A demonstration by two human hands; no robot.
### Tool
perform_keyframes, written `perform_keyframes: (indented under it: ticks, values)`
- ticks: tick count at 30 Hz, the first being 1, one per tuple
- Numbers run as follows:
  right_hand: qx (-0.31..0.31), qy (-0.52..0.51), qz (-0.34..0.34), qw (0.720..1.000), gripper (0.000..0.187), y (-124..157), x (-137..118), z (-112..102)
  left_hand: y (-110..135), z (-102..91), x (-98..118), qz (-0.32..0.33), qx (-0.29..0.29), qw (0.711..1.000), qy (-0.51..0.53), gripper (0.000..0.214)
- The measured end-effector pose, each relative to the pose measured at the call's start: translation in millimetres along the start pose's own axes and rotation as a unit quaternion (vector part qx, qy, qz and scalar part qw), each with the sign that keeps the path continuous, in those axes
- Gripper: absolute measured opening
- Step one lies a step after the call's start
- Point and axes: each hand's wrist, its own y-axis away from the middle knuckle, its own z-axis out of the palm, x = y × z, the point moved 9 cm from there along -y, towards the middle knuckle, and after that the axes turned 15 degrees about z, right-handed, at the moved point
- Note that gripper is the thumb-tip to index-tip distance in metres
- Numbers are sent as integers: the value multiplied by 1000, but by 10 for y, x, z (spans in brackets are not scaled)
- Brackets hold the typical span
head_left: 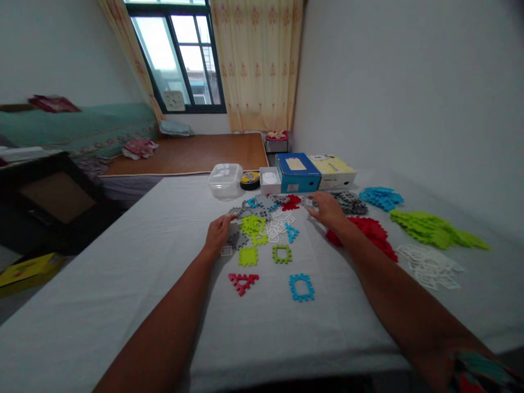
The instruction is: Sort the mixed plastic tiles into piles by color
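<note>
My left hand [218, 233] is at the left edge of a mixed pile, fingers bent and close together by some grey interlocking building pieces [239, 240]. What its fingertips hold, if anything, is too small to see. At the pile's far right, my right hand [326, 210] has thumb and fingers around a small grey piece [307, 202]. Between the hands lie green pieces [252, 224], white frames [277, 226], a red cluster [291, 202] and a blue triangle [292, 233]. Closer to me are a green square [248, 256], a green frame [282, 254], a red triangle [243, 283] and a blue frame [302, 287].
Sorted heaps on the right are dark grey [349, 202], blue [381, 198], red [374, 236], green [438, 228] and white [429, 266]. Along the back stand a clear plastic box [225, 181], a round black-and-yellow tin [250, 180], a white box [270, 180], a blue box [298, 173] and a yellow-and-white box [332, 172].
</note>
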Motion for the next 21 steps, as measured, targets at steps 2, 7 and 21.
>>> perform_keyframes:
  ticks: [2, 7, 21]
  values:
    - [0, 51, 61, 997, 37, -112, 284, -53, -1, 9, 55, 9, -7, 1000, -11, 52]
    - [31, 102, 142, 984, 40, -156, 569, -188, 6, 4, 101, 4, -12, 1000, -27, 51]
    - [-159, -76, -157, 972, 30, 813, -1133, 426, 14, 11, 91, 18, -3, 1000, -3, 49]
